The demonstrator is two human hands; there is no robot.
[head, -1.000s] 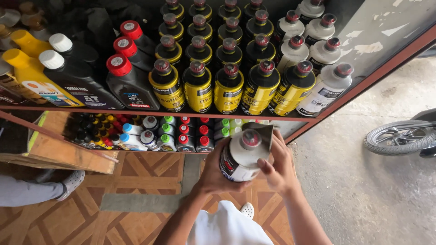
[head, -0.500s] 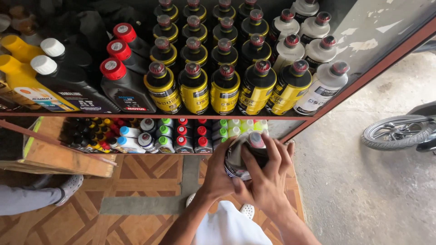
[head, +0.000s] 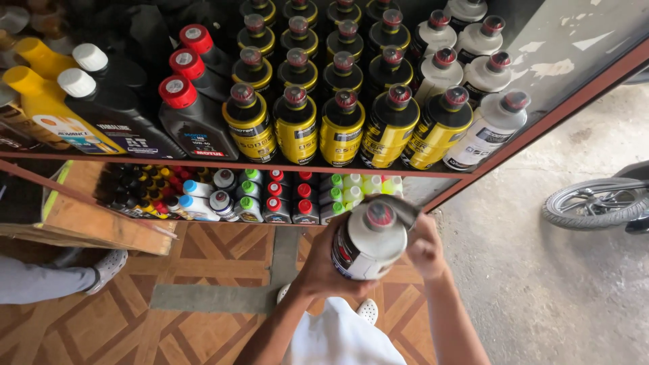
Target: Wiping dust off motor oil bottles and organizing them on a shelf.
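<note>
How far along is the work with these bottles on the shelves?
Done: the upper shelf looks stocked with rows of yellow-and-black bottles. In hand: the left hand holds a white bottle; the right hand presses a grey cloth against it. Left: it isn't shelved yet.

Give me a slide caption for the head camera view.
Both hands, left and right, hold a white bottle before shelves of bottles.

right hand (head: 424, 249) off the cap, white bottle (head: 368, 242) (cap showing) raised slightly

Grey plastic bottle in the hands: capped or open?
Capped: the grey plastic bottle shows a dark red cap on its neck.
</note>
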